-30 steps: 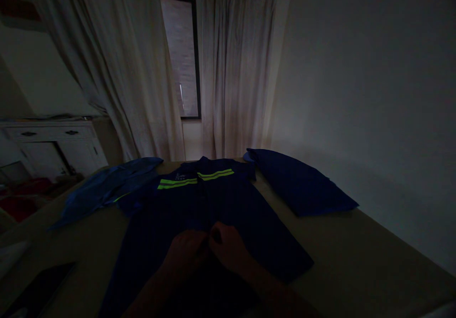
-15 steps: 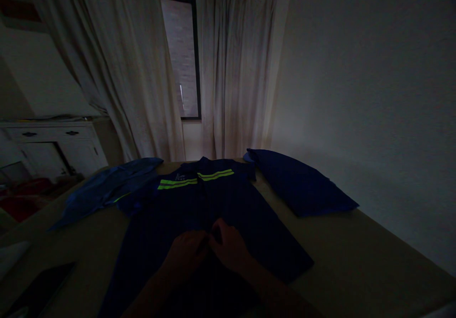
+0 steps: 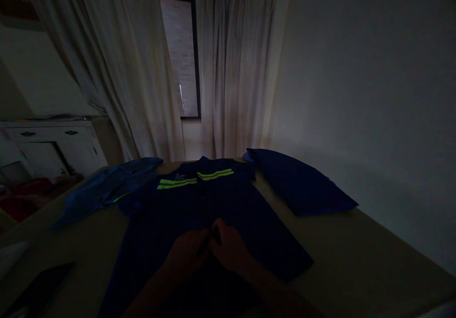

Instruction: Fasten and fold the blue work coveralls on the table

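A dark blue short-sleeved work shirt [image 3: 178,209] lies spread out, collar away from me, with yellow-green reflective strips across the chest. Over the middle of its front, my left hand [image 3: 190,249] and my right hand [image 3: 228,244] meet with their fingertips together. Both hands are closed in a pinch on the shirt's front opening. The picture is very dark, so I cannot make out a button or other fastening between the fingers.
The shirt rests on a brownish table [image 3: 342,256]. To its right lies a folded dark blue garment [image 3: 299,185], to its left a lighter blue one [image 3: 110,185]. A flat dark object [image 3: 39,287] is at the near left. A wall [image 3: 374,118] borders the right side.
Both hands stay at the same spot on the shirt front, with only a slight shift of the left fingers. The garments around have not moved.
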{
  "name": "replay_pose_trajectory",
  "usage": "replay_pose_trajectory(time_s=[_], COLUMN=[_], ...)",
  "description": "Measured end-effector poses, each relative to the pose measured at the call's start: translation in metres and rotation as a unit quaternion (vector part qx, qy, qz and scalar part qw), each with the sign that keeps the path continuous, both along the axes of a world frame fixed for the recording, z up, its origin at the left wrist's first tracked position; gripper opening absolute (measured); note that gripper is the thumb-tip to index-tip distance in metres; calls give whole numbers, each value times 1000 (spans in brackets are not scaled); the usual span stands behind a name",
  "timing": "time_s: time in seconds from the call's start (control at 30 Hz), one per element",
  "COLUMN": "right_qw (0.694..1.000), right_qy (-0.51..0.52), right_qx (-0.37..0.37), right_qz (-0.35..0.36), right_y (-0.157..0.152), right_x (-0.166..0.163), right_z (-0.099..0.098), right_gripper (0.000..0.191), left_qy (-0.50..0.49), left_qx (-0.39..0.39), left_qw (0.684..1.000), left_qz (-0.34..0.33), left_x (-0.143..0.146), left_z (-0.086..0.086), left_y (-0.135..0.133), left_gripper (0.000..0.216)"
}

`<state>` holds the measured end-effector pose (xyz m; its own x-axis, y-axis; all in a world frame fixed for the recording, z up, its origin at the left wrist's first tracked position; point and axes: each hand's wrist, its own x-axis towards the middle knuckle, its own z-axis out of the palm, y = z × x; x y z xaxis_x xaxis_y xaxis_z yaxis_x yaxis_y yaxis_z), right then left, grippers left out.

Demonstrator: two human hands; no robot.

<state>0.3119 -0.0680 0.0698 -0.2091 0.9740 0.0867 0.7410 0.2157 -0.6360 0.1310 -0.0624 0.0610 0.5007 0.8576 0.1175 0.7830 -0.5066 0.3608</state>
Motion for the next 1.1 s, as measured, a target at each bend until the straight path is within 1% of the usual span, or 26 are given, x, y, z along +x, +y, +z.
replay_pose_trajectory(time_s=[0.1, 0.3, 0.4, 0.47, 0.6, 0.67, 0.73, 0.83, 0.87, 0.93, 1.0, 1.1], right_qw=[1000, 1000, 1000, 999, 997, 996, 997, 999, 999, 999, 998, 999], right_qy=[4, -14, -25, -26, -46, -57, -54, -21, -1, 38, 62, 42], right_qx=[-3, -6, -13, -19, -29, -31, -27, -9, 1, 22, 27, 2], right_qz=[2, -4, -6, -15, -49, -57, -51, -36, -33, -29, -17, 27], right_y=[0, -1, -1, -1, 0, 1, 4, 10, 12, 14, 15, 10], right_x=[0, 1, 0, 0, 0, 1, 4, 10, 12, 15, 16, 15], right_z=[-1, 2, 4, 3, 1, 0, 0, 4, 6, 10, 13, 11], right_gripper=[19, 20, 22, 27, 48, 55, 51, 32, 29, 31, 33, 35], left_qy=[7, 16, 7, 4, -11, -17, -24, -42, -47, -52, -49, -31], left_qx=[0, 4, 14, 23, 60, 78, 88, 94, 93, 94, 99, 104], left_qw=[1000, 1000, 1000, 1000, 998, 996, 995, 993, 993, 993, 992, 992], left_qz=[0, 4, -11, -14, -23, -30, -38, -55, -57, -57, -57, -61], left_x=[0, -1, -2, -2, -1, -1, -2, -3, -4, -4, -5, -7], left_z=[0, 0, -1, -3, -3, -2, -1, -4, -6, -12, -19, -28], left_y=[-1, 2, 3, 3, 3, 2, 1, 3, 4, 6, 8, 8], left_gripper=[22, 13, 17, 19, 17, 17, 19, 24, 26, 32, 36, 39])
